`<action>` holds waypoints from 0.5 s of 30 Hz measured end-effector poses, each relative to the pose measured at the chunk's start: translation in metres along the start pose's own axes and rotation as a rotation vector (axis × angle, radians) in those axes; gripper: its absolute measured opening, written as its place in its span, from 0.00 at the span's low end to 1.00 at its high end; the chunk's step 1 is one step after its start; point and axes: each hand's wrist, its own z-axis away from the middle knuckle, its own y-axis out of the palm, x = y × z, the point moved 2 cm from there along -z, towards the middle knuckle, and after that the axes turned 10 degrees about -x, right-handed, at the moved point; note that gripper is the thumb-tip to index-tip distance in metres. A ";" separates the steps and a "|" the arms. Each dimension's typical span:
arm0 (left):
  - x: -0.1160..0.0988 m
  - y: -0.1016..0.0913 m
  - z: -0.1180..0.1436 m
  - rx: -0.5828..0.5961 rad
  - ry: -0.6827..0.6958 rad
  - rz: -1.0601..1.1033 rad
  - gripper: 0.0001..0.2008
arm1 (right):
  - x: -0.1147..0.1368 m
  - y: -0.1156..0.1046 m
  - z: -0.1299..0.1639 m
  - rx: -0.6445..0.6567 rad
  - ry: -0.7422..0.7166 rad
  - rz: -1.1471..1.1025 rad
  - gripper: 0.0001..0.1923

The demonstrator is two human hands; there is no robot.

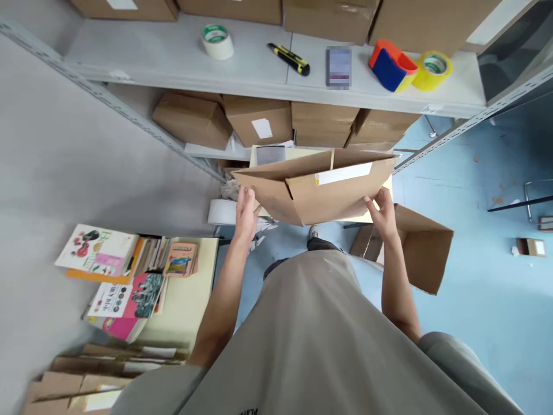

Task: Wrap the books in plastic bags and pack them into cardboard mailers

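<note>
Seen from the head camera, both hands hold a cardboard box (317,187) in the air, in front of the person's body and just below the edge of a grey shelf (173,69). The left hand (245,216) is closed on the box's left lower edge, fingers curled up against the side. The right hand (382,212) grips the right lower edge, thumb on the near face and fingers behind it. The box is tilted, its flaps spread outward, and a white label (344,173) runs along the near flap.

The box's far edge sits close to the lower shelf, where more closed boxes (259,121) are packed side by side. On the upper shelf lie a white tape roll (218,41), a black and yellow utility knife (288,59), a tape dispenser (392,65) and, touching it, a yellow tape roll (432,69), all well apart from the hands.

Left of the person stands a low yellow table (190,300) bearing stacked books (116,276), near the left forearm. Flattened cardboard (86,374) lies below it. To the right, just behind the right wrist, an open box (415,248) rests on the blue floor (484,300), which lies open farther right. Open floor shows beneath the held box, between the two arms.
</note>
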 end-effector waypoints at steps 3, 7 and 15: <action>-0.011 0.063 -0.019 0.050 -0.027 0.068 0.45 | -0.006 -0.013 -0.047 0.064 0.041 0.000 0.32; -0.024 0.139 -0.028 0.193 -0.042 0.084 0.45 | -0.016 -0.006 -0.082 0.148 0.100 -0.022 0.39; -0.011 0.157 -0.042 0.124 -0.038 -0.071 0.50 | -0.051 -0.016 -0.114 0.002 0.293 -0.033 0.46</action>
